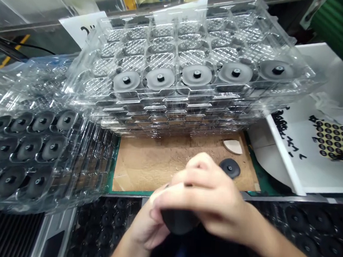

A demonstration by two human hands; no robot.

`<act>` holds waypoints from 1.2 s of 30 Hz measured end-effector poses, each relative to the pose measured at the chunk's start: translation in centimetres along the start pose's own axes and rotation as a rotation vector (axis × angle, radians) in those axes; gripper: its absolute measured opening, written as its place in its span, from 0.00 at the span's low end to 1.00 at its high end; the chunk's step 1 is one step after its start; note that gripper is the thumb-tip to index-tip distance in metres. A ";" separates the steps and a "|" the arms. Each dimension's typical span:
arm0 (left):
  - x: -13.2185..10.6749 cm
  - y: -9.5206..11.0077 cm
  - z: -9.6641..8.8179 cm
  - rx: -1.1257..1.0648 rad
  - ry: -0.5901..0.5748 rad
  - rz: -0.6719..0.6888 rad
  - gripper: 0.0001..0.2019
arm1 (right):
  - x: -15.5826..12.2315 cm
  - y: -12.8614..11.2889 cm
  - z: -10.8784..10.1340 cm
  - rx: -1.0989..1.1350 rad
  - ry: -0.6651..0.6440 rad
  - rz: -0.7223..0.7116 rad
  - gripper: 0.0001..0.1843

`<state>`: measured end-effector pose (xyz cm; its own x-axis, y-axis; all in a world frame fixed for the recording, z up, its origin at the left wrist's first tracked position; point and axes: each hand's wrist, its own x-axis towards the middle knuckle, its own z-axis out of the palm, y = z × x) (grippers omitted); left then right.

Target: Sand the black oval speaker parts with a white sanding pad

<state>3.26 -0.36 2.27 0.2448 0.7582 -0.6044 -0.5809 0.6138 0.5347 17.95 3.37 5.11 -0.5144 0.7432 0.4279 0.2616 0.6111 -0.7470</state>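
Head view: the left hand (145, 226) and right hand (209, 197) are close together, clamped on a dark disc (179, 222) at 6 o'clock, with the right hand on top, and another disc (230, 168) sits at 1 o'clock on brown card (145, 162).

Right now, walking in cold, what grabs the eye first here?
The tall stack of clear plastic trays dominates top centre, its top tray holding five grey discs along the near edge. Below, the left hand and right hand close around a dark rounded part.
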 end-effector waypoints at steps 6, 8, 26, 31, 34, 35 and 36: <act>0.2 1.3 -1.7 -0.071 -0.242 -0.157 0.28 | -3.0 5.0 1.4 0.029 0.148 0.618 0.13; 0.3 1.4 -2.1 -0.087 -0.253 -0.154 0.28 | -4.7 6.6 3.1 -0.010 0.085 0.714 0.14; 1.8 -0.3 -2.5 -0.152 -0.096 -0.040 0.25 | -6.5 7.5 5.2 -0.168 0.110 0.764 0.12; 1.6 -0.5 -1.8 -0.091 -0.041 0.036 0.26 | -2.2 1.4 2.7 -0.077 0.294 0.451 0.13; 1.6 -0.4 -1.8 -0.038 -0.005 0.040 0.25 | -0.9 -0.6 2.1 -0.006 0.056 0.339 0.13; 1.6 -0.4 -1.8 -0.022 0.015 0.048 0.24 | -0.6 -0.7 2.1 0.001 -0.028 0.344 0.12; 1.6 -0.4 -1.8 -0.009 0.026 0.057 0.23 | -0.3 -0.7 2.1 -0.012 -0.071 0.346 0.12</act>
<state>2.48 0.24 0.05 0.1905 0.7858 -0.5884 -0.6003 0.5675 0.5635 16.19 2.15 4.40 -0.4492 0.8861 0.1139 0.4394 0.3302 -0.8354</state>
